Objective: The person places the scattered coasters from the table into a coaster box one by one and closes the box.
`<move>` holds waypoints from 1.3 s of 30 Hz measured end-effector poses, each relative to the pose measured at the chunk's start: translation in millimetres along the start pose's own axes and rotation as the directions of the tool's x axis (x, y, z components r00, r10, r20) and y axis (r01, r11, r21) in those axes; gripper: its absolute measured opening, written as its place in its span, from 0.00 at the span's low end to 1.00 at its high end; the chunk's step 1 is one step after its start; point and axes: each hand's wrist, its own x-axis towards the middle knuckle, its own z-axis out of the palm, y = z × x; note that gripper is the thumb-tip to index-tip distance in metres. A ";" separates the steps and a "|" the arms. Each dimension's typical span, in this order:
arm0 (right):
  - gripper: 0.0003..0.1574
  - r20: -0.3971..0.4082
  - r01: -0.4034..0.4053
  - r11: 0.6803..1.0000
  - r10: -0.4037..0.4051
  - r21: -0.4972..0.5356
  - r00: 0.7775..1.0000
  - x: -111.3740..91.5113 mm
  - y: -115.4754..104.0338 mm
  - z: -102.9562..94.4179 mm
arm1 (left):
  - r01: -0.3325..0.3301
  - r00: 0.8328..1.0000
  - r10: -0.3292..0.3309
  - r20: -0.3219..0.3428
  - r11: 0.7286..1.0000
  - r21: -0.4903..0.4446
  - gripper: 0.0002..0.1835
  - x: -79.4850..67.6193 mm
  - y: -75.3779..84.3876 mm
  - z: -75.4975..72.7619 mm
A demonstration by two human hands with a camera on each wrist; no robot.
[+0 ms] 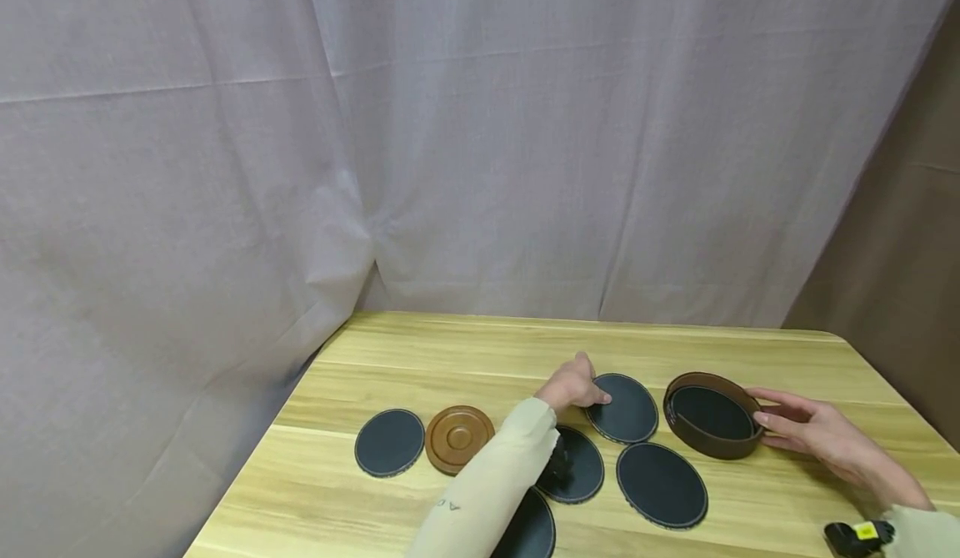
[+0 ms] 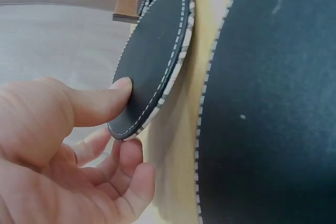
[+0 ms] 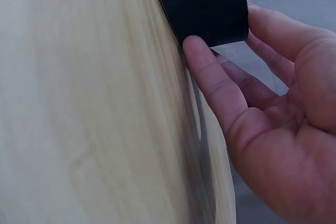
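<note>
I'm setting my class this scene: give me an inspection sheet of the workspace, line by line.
Surface: table, pale wood grain.
Job's things: five black discs visible outside a round brown holder, dark inside; one brown disc.
Clutter: black device with a yellow label, by the right sleeve.
Hands: left hand pinches one black disc by the edge; right hand touches the holder's side.
Cables: nothing seen.
Surroundings: grey curtain behind; brown fabric at the right edge.

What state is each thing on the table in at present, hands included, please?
Far black disc: pinched at its edge
Left hand: pinching that disc
Other four black discs: lying flat
Brown ringed disc: lying flat
Brown holder: upright, open-topped
Right hand: holding the holder's side
</note>
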 end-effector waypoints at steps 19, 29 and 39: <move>0.29 -0.007 -0.003 1.000 0.003 -0.004 1.000 -1.9 0.7 1.1 | -0.171 0.984 0.171 -0.055 0.985 0.003 0.07 -11.1 12.9 -15.8; 0.32 -0.017 -0.034 0.999 0.034 -0.029 0.999 -0.6 -3.1 2.3 | -0.191 0.981 0.183 -0.069 0.974 -0.120 0.04 -18.1 26.8 -22.7; 0.33 -0.016 -0.035 0.998 0.034 -0.044 0.999 -0.6 -3.8 2.0 | -0.285 0.954 0.259 -0.152 0.942 -0.179 0.04 -19.0 35.1 -25.2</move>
